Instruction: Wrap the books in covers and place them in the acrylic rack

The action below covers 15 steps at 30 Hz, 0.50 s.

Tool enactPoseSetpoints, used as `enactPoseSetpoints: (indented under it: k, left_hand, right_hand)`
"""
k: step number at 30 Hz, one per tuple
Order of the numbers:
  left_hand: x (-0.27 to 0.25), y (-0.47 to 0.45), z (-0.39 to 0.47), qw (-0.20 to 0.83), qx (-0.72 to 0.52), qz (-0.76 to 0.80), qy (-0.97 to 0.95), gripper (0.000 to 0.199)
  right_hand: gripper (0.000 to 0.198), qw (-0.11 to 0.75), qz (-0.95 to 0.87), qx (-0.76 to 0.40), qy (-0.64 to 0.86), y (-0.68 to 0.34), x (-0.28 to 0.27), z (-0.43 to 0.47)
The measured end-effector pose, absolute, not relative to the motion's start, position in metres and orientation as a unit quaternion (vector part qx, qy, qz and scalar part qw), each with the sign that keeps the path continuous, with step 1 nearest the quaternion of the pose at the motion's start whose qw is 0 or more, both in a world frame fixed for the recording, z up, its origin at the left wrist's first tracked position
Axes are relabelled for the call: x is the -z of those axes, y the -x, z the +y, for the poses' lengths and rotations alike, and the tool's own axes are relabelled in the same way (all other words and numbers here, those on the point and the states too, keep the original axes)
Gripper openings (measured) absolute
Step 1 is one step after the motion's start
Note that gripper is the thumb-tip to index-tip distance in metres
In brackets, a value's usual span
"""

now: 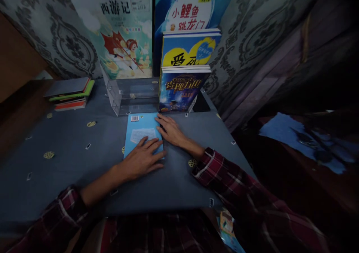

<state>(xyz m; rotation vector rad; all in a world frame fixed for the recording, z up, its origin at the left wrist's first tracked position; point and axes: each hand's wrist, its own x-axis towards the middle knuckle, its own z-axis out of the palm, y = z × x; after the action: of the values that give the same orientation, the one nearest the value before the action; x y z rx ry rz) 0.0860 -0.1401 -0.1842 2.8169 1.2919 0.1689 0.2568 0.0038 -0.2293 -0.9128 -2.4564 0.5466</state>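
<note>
A light blue book (143, 124) lies flat on the table, its back cover up, with a barcode at the top left and a block of small print in the middle. My left hand (144, 157) rests over the book's lower right part, fingers apart and stretched. At the book's upper right edge lies my right hand (172, 130), its fingers extended and touching the cover's side. Just behind the book stands a clear acrylic book stand (140, 105). Its right half holds stepped books, with a dark blue book (182, 90) at the front.
A tall book with a winged figure (126, 39) and a blue-covered book (193, 11) stand at the back. A small book stack (70, 90) lies at the left rear. A dark flat object (202, 104) sits beside the stand. Patterned curtain (252, 32) hangs behind the table (70, 155).
</note>
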Motion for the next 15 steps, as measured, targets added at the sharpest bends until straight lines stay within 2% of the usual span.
enactPoseSetpoints:
  k: [6,11,15]
  left_hand:
    - [0.17,-0.068,-0.168,-0.012,-0.062,0.414,-0.908,0.021]
    - [0.156,-0.047,-0.179,-0.008,-0.045,0.486,-0.873,0.039]
    - [0.155,-0.065,-0.159,-0.039,-0.007,0.581,-0.813,0.029]
  right_hand:
    - [0.037,0.307,-0.86,-0.255,0.317,-0.264,0.231,0.003]
    - [0.036,0.347,-0.824,-0.326,0.305,-0.271,0.224,-0.011]
    - [0.035,0.363,-0.798,-0.379,0.297,-0.271,0.222,-0.018]
